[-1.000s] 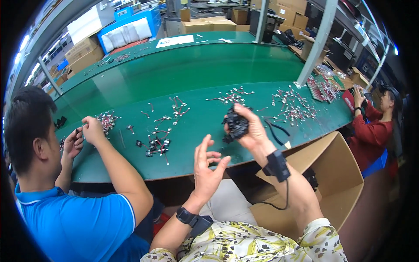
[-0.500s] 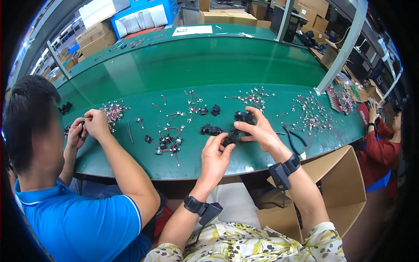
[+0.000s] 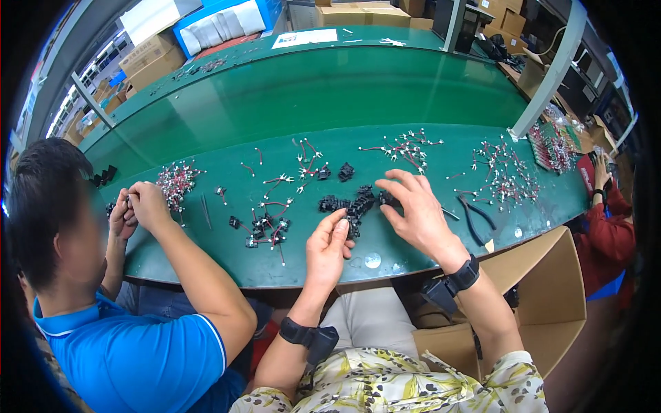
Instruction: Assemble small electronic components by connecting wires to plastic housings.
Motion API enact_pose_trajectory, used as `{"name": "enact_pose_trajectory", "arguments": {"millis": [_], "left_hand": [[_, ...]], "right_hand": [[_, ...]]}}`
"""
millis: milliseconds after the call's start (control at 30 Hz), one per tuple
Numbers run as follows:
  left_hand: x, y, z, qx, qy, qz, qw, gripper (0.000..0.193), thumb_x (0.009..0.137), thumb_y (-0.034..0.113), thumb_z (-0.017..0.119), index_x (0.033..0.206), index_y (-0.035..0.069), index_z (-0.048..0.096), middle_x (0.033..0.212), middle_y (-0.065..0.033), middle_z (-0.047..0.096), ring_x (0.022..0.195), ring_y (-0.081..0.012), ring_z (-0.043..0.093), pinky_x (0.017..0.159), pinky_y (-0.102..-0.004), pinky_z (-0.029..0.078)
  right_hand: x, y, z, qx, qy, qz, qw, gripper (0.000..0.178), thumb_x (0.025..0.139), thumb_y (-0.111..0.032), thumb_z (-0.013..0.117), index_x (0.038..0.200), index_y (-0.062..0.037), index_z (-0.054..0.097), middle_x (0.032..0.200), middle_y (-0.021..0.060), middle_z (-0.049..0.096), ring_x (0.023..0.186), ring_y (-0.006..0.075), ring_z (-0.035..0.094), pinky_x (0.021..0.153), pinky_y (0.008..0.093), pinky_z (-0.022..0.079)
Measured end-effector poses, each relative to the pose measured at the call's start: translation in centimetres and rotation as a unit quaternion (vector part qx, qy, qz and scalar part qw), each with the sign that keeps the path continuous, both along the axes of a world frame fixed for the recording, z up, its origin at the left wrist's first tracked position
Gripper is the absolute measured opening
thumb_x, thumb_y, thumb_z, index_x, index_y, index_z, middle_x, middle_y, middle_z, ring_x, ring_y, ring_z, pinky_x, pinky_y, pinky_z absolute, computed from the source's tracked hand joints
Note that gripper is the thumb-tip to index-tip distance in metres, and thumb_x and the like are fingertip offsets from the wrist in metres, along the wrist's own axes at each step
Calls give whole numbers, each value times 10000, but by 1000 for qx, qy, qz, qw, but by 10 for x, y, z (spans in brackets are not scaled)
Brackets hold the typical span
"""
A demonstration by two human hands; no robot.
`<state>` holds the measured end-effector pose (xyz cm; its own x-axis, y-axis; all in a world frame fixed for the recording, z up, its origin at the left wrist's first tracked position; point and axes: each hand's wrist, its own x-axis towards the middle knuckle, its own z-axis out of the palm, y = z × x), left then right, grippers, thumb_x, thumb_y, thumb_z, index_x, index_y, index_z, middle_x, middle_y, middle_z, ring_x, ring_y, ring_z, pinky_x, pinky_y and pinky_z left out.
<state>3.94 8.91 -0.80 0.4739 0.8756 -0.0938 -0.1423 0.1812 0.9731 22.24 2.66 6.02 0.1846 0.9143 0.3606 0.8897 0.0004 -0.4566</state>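
Small black plastic parts [image 3: 361, 201] lie clustered on the green workbench in front of me. My left hand [image 3: 326, 249] is closed at the cluster's near end, thumb and fingers around a few of the black parts [image 3: 353, 228]. Just right of the cluster, my right hand [image 3: 421, 215] is spread, its thumb and fingers apart. Another black part [image 3: 387, 198] shows in the gap between them, partly covered; no firm grip on it is visible. Two loose black parts [image 3: 345, 172] sit a little farther back.
Red-and-white wire leads [image 3: 506, 175] lie in piles across the green bench [image 3: 275, 144]. Pliers [image 3: 475, 219] rest right of my hand, above an open cardboard box [image 3: 551, 289]. At left, a co-worker in a blue shirt [image 3: 138, 351] handles small parts; tweezers [image 3: 206, 210] lie nearby.
My right hand has lowered and its fingers have spread from the black parts. My left hand has shifted slightly left and down. More black parts now lie together on the bench.
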Motion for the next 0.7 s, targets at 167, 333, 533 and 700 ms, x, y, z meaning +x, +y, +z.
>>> {"name": "enact_pose_trajectory", "arguments": {"millis": [167, 333, 533, 700], "left_hand": [[-3, 4, 7, -41, -50, -28, 998, 331, 1026, 199, 514, 1292, 6, 547, 943, -53, 642, 713, -103, 610, 596, -225, 504], [-4, -3, 18, -104, -111, -41, 988, 368, 1005, 184, 556, 1315, -7, 503, 1037, -82, 637, 823, -146, 653, 712, -274, 567], [-2, -1, 12, -77, -83, -28, 993, 337, 968, 116, 610, 1272, -3, 528, 991, -74, 634, 815, -158, 660, 725, -280, 570], [-17, 3, 13, -180, -172, -46, 967, 296, 988, 142, 573, 1251, 13, 533, 1030, -132, 653, 860, -205, 685, 743, -308, 586]], "right_hand": [[-13, 11, -6, 19, -13, 148, 989, 500, 750, -22, 710, 1228, -139, 623, 1346, 83, 532, 1272, 330, 462, 1044, 427, 382], [-9, 20, -25, 55, -17, 172, 983, 449, 733, 41, 666, 1156, -107, 647, 1200, 53, 629, 1215, 267, 532, 1001, 415, 389], [-10, 24, -21, 51, -34, 165, 984, 416, 754, 18, 664, 1152, -102, 651, 1213, 63, 630, 1205, 275, 546, 978, 417, 414], [-2, 26, -18, 51, -18, 111, 992, 454, 756, -12, 665, 1197, -114, 631, 1264, 71, 591, 1234, 299, 510, 1000, 426, 392]]}}
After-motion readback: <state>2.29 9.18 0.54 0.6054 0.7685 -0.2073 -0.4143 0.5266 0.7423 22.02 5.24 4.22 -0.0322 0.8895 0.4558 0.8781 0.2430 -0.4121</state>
